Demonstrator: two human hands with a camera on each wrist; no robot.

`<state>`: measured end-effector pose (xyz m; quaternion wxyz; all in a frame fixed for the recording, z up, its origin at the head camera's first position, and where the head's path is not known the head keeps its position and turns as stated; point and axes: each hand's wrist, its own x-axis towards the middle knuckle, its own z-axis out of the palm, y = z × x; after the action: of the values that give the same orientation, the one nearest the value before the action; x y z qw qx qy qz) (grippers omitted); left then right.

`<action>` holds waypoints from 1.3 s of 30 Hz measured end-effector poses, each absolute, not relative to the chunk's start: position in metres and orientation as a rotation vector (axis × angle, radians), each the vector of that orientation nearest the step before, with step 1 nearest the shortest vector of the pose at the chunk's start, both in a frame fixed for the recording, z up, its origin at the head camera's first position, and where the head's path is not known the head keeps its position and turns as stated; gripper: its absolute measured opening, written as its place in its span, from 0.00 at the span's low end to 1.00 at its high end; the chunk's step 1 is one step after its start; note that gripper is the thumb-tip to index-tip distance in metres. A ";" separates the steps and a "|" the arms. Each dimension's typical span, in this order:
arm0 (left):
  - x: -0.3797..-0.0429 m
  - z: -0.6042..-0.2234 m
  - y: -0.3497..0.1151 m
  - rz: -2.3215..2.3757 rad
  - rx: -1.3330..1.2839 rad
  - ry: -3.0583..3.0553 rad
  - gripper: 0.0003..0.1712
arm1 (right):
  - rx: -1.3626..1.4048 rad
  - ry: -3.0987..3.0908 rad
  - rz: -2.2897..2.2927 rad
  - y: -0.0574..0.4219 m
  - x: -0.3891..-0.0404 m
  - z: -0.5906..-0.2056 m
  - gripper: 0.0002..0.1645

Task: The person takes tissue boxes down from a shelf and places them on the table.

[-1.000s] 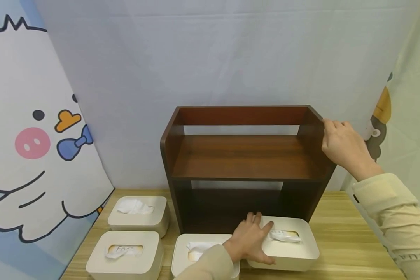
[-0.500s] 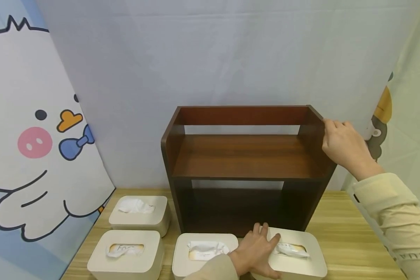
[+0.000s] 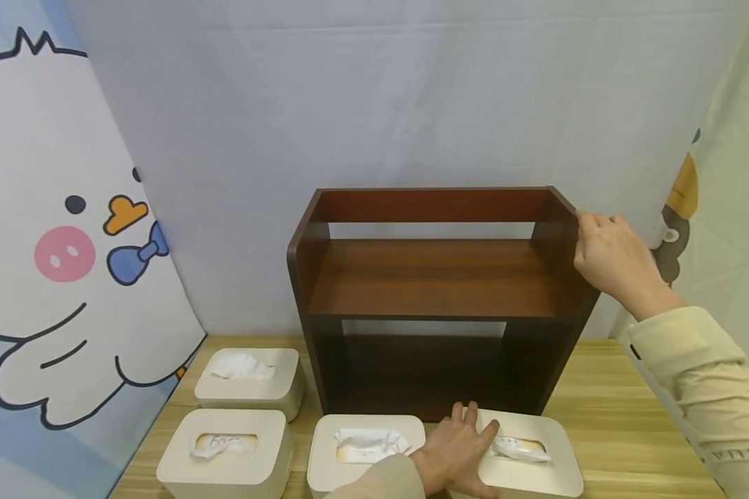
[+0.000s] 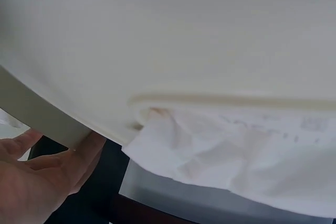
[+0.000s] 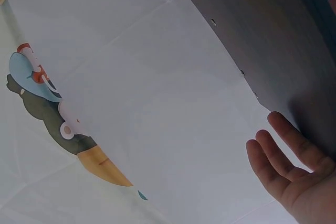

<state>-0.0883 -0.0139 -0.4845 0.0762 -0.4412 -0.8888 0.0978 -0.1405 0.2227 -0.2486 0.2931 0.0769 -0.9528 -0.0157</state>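
Note:
At the front right of the table, my left hand (image 3: 452,450) grips the left end of a cream tissue box (image 3: 558,443), thumb near its front and fingers over the back corner. In the left wrist view, the box lid (image 4: 184,35) fills most of the frame, with a tissue (image 4: 210,156) poking from its slot and the fingers (image 4: 79,161) at its side. My right hand (image 3: 612,260) holds the right side panel of a dark brown two-tier shelf (image 3: 437,277) near its top edge. Its fingers (image 5: 294,140) lie along the panel's outer face; the thumb is hidden.
Another tissue box (image 3: 324,464) stands just left of the gripped one. Two more, a front box (image 3: 225,468) and a back box (image 3: 250,395), sit left of the shelf. The wooden table (image 3: 636,416) meets a grey cloth backdrop (image 3: 412,90).
The left hand has brought the right tissue box down and slightly right, toward me, away from the shelf's lower opening. In the last half second it barely shifts. The right hand stays on the shelf.

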 end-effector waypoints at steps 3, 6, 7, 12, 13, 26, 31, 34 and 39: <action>-0.087 -0.485 -0.014 0.296 -1.323 -2.688 0.53 | 0.214 -2.523 -0.042 0.223 -0.141 -0.249 0.22; -0.085 -0.484 -0.014 0.303 -1.320 -2.707 0.53 | 0.224 -2.490 -0.037 0.223 -0.141 -0.249 0.22; -0.084 -0.484 -0.013 0.309 -1.322 -2.713 0.53 | 0.229 -2.479 -0.036 0.223 -0.140 -0.249 0.22; -0.084 -0.486 -0.012 0.338 -1.319 -2.692 0.54 | 0.247 -2.453 -0.033 0.223 -0.140 -0.250 0.21; -0.084 -0.488 -0.012 0.345 -1.317 -2.681 0.54 | 0.250 -2.452 -0.035 0.223 -0.141 -0.250 0.21; -0.088 -0.474 -0.018 0.406 -1.374 -2.657 0.54 | 0.181 -2.574 -0.024 0.227 -0.136 -0.246 0.23; -0.097 -0.457 -0.029 0.247 -1.388 -2.781 0.47 | 0.097 -2.636 0.033 0.229 -0.134 -0.243 0.24; -0.104 -0.447 -0.041 0.145 -1.350 -2.837 0.43 | 0.050 -2.621 0.046 0.229 -0.131 -0.242 0.24; -0.116 -0.430 -0.071 -0.005 -1.234 -2.834 0.39 | 0.047 -2.535 0.036 0.227 -0.124 -0.242 0.22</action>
<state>-0.1156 -0.0706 -0.4303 0.0251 -0.3990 -0.9166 -0.0017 -0.1236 0.2270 -0.2416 0.2985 0.0177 -0.9542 0.0135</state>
